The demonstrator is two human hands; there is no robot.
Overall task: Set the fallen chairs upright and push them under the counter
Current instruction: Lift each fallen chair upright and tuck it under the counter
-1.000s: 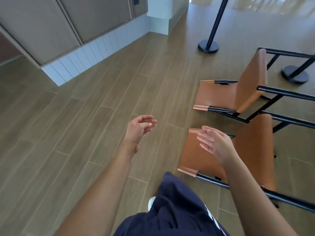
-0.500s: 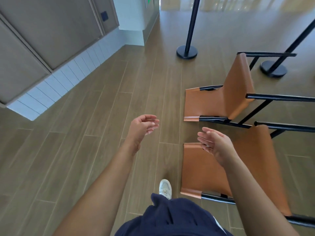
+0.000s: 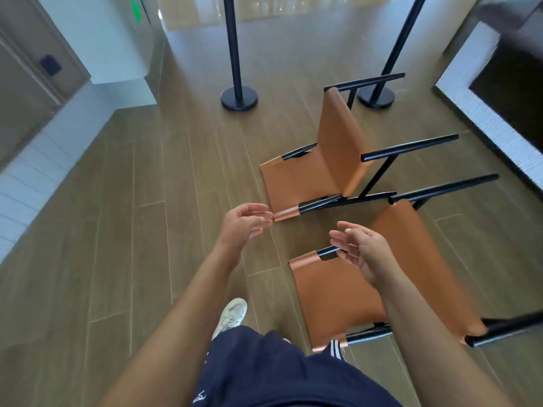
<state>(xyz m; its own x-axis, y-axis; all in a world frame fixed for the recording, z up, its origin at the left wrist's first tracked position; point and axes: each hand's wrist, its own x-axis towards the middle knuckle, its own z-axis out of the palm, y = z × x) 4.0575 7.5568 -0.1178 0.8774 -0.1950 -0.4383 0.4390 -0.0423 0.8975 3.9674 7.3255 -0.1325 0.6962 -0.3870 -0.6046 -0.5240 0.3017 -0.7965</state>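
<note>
Two tan leather chairs with black metal frames lie tipped over on the wooden floor, legs pointing right. The far chair (image 3: pixel 332 160) lies in the middle of the view. The near chair (image 3: pixel 338 295) lies below it at the lower right. My left hand (image 3: pixel 242 223) hovers open just left of the far chair's lower corner, touching nothing. My right hand (image 3: pixel 363 249) is open above the near chair's top edge, fingers spread, holding nothing. The counter (image 3: pixel 487 113) with a white tiled edge stands at the right.
Two black stanchion posts stand beyond the chairs, one (image 3: pixel 239 96) at centre and one (image 3: pixel 376 96) to its right. A white-tiled wall base (image 3: pixel 44 160) runs along the left. My white shoe (image 3: pixel 230 315) and dark shorts show at the bottom.
The view has swung right, bringing the counter into sight. I have stepped closer to the chairs. Both hands stay open and now hover nearer the chairs' edges.
</note>
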